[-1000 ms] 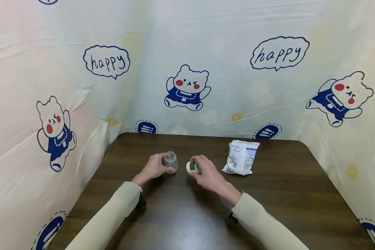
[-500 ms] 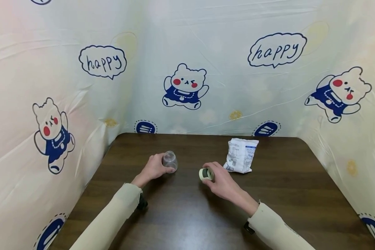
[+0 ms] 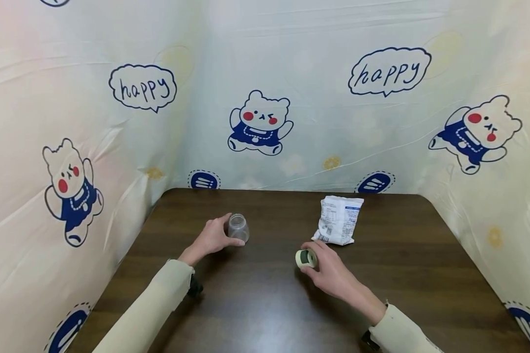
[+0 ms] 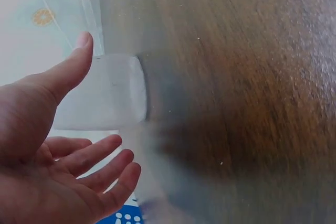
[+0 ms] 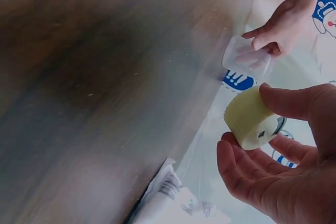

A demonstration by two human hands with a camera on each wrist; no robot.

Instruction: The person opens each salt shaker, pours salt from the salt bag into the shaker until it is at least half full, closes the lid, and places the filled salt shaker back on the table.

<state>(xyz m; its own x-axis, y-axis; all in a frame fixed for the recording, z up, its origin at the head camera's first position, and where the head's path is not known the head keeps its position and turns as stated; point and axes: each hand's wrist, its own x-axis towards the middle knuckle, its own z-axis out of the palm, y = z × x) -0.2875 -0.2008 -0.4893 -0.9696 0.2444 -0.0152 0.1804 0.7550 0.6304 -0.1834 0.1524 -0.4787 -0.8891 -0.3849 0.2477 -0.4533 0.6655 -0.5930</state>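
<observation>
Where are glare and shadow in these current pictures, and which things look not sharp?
Head view: pale glare on the near middle of the table, soft shadows by the left hand and right hand; left wrist view: dark shadow on the table, clear jar faint and soft-edged; right wrist view: table grain smeared, white packet soft.

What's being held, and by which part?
Right hand holds the cap by its round side wall. Left hand is open at the jar, not gripping it; contact unclear.
</observation>
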